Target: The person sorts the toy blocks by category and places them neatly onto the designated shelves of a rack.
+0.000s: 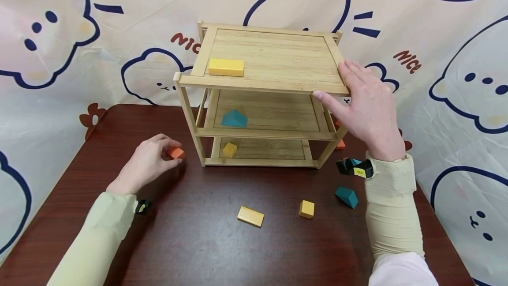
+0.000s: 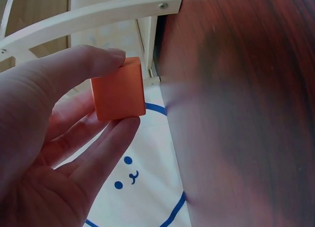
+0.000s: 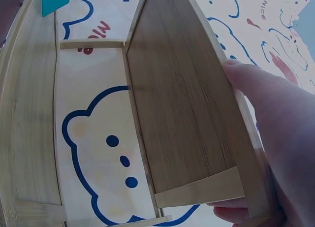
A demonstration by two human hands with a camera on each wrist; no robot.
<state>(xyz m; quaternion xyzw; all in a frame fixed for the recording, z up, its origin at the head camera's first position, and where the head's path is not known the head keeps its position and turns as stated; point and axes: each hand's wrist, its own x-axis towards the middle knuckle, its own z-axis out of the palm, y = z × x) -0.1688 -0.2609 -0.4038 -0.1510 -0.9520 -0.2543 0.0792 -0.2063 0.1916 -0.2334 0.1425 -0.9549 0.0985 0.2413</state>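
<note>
Near the rack's left leg, my left hand (image 1: 144, 162) pinches an orange block (image 1: 176, 153) just over the table. In the left wrist view the orange block (image 2: 119, 91) sits between thumb and fingertips, one flat face toward the camera. My right hand (image 1: 369, 107) grips the right front corner of a three-tier wooden shelf rack (image 1: 274, 56), thumb along the front edge. A yellow rectangular block (image 1: 226, 68) lies on the top shelf at left. On the middle shelf is a blue block (image 1: 234, 118), and a small yellow cube (image 1: 229, 149) rests on the bottom one.
On the dark table (image 1: 190, 242) lie a flat yellow block (image 1: 251, 216), a yellow cube (image 1: 307, 209) and a teal wedge (image 1: 347, 197). Orange blocks (image 1: 340, 144) show partly behind the rack's right side. A printed cloth (image 1: 151, 12) hangs behind and beside the table.
</note>
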